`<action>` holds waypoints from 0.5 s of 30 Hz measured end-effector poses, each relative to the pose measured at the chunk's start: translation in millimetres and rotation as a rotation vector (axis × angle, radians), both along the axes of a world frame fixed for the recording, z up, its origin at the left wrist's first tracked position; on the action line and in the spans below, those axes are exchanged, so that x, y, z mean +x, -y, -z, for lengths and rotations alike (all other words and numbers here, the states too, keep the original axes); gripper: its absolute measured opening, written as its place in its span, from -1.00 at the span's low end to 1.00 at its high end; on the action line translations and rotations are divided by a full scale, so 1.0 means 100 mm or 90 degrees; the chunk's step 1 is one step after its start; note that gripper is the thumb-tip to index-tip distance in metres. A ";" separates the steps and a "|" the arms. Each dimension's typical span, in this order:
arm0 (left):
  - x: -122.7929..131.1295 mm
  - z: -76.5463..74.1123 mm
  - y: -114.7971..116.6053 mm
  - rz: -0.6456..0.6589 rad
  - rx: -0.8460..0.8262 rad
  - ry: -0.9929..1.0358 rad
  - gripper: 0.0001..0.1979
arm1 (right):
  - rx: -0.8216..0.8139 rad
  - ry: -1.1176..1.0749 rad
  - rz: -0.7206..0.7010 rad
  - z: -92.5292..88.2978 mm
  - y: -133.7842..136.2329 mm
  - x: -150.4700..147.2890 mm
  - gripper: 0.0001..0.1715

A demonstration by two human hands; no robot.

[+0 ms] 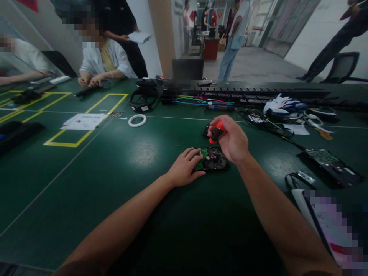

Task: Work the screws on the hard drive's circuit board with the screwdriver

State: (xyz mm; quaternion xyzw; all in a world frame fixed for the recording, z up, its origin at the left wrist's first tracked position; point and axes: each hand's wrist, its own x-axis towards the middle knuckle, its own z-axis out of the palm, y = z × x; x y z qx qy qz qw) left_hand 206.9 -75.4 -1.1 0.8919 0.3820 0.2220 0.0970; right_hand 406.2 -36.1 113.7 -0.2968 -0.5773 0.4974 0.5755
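A black device with its green circuit board bared (216,159) lies flat on the green table in front of me. My left hand (186,165) rests over its left end, fingers stretched across the board and thumb along the near edge. In my right hand (233,138) is a red and black screwdriver (217,131), gripped by its handle and pointing down. Its tip reaches the middle of the device, near some small wires; whether it sits in a screw is too small to tell. A small dark piece (206,130) lies just behind, partly hidden by my right hand.
A white tape roll (137,120) and a printed sheet (84,121) lie to the left. Cables, long black strips (244,92) and white-blue gloves (283,105) line the back. Another opened device (332,165) is at right. A person (107,63) works across the table.
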 end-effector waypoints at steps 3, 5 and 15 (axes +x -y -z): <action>-0.01 0.01 0.00 0.000 -0.001 -0.001 -0.36 | -0.023 -0.024 0.024 -0.01 -0.02 0.02 -0.57; -0.01 0.01 0.00 0.002 -0.006 0.003 -0.36 | -0.044 -0.029 0.026 -0.02 -0.03 0.04 -0.56; -0.01 0.01 0.00 0.005 -0.007 0.010 -0.37 | -0.028 0.004 0.038 -0.04 -0.05 0.14 -0.71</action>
